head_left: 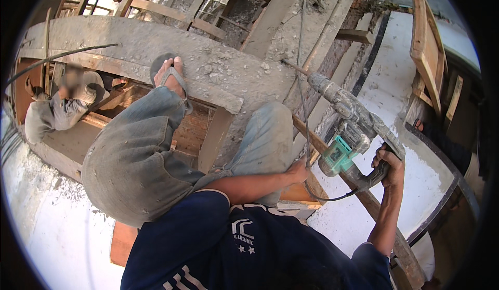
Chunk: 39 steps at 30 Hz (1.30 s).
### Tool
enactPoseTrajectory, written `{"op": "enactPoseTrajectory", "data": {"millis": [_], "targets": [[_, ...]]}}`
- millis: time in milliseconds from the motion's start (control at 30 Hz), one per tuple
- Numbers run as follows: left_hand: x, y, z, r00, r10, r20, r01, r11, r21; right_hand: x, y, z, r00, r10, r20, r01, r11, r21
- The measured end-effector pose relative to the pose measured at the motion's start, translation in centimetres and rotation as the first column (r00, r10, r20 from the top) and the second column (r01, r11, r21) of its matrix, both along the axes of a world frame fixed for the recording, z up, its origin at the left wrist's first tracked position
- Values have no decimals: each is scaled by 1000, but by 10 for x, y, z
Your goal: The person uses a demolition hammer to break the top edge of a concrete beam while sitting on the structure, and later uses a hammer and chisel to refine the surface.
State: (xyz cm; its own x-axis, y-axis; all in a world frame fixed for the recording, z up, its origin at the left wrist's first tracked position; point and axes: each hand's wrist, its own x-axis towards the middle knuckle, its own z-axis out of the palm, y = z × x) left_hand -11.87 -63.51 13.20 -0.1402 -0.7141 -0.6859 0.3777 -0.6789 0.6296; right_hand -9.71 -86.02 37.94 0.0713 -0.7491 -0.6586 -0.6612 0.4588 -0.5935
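My right hand (pixel 390 164) is wrapped round the black rear handle of a dusty rotary hammer (pixel 347 108) with a teal motor housing. Its steel bit (pixel 294 67) points up and left, the tip at the rubble-strewn concrete beam (pixel 223 64); whether it touches cannot be made out. My left hand (pixel 298 171) is closed beside my knee, its fingers at the dark power cable (pixel 306 129). From the tool's handle the cable loops past this hand and runs up over the concrete. My sandalled foot (pixel 171 76) rests on the beam.
Another person (pixel 70 100) sits at the left by the beam. Wooden formwork (pixel 161 10) and openings lie beyond. A white surface (pixel 392 82) and a timber frame (pixel 427 51) are at the right. A plank (pixel 384 212) passes under the tool. A rod (pixel 62 56) juts in at left.
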Motion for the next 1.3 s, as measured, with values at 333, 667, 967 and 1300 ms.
{"op": "enactPoseTrajectory", "data": {"millis": [333,667,967,1300], "targets": [[12,-4,8,997,18,-80,-11,996,87,-22,-28,-11,999,-22,38,19,997,78],[14,-8,-1,992,6,-128,7,995,96,23,-20,8,1000,17,-9,-17,998,65],[17,-14,-6,908,226,-352,-164,966,198,68,19,28,957,232,-174,-246,968,-59],[31,-18,0,705,392,-591,-218,913,345,94,16,37,955,276,-109,-281,959,-32]]}}
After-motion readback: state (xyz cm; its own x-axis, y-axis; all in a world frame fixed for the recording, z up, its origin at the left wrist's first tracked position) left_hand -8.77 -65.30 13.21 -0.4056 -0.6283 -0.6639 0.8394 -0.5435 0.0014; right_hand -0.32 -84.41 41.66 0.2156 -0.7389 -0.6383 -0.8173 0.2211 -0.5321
